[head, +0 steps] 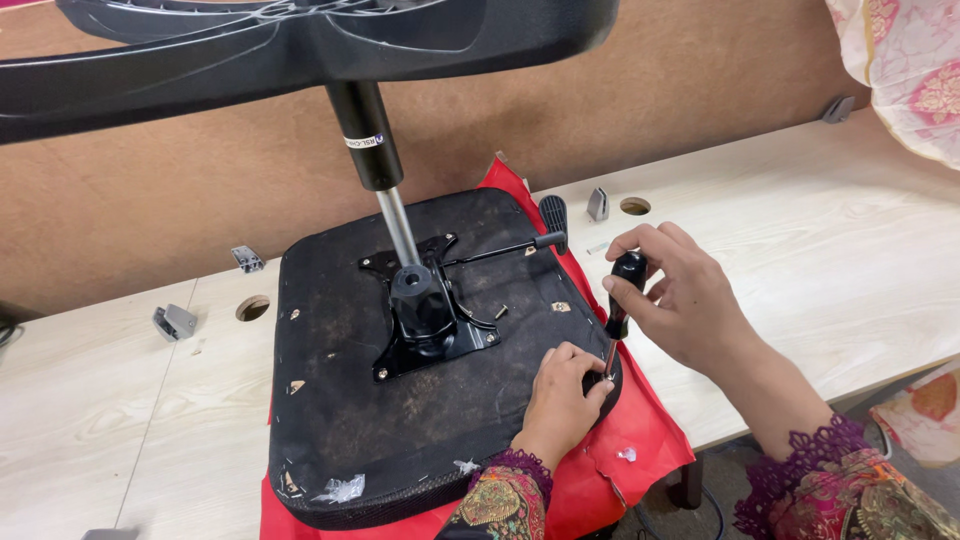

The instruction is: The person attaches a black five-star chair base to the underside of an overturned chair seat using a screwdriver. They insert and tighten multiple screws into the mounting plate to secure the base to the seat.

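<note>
While the right hand (680,300) curls closed around the black handle of a screwdriver (620,300), the left hand (562,392) rests at the near right edge of an upturned chair seat (400,400), its fingers bent together and pinched about the tool's tip where it meets the seat; whether a screw sits under those fingertips cannot be told. Both hands are close, the left just below and nearer than the right, joined by the tool between them. Held nearly upright, the screwdriver tilts slightly, its handle up and to the far right, its metal shaft running down and leftward to the seat's edge. Dark and squarish, the seat lies bottom-up on a red cloth (640,440) spread over a pale wooden table (800,260). A black metal plate (430,320) is fixed at the seat's middle, and from it a post (385,180) rises up and to the far left toward a black star-shaped chair base (300,40) overhead. A thin lever (500,250) with a black knob sticks out from the plate toward the far right. One loose screw (501,312) lies on the seat right of the plate. Small grey metal brackets (175,322) and round holes (252,307) mark the table, and a brown board (700,90) stands behind it.
</note>
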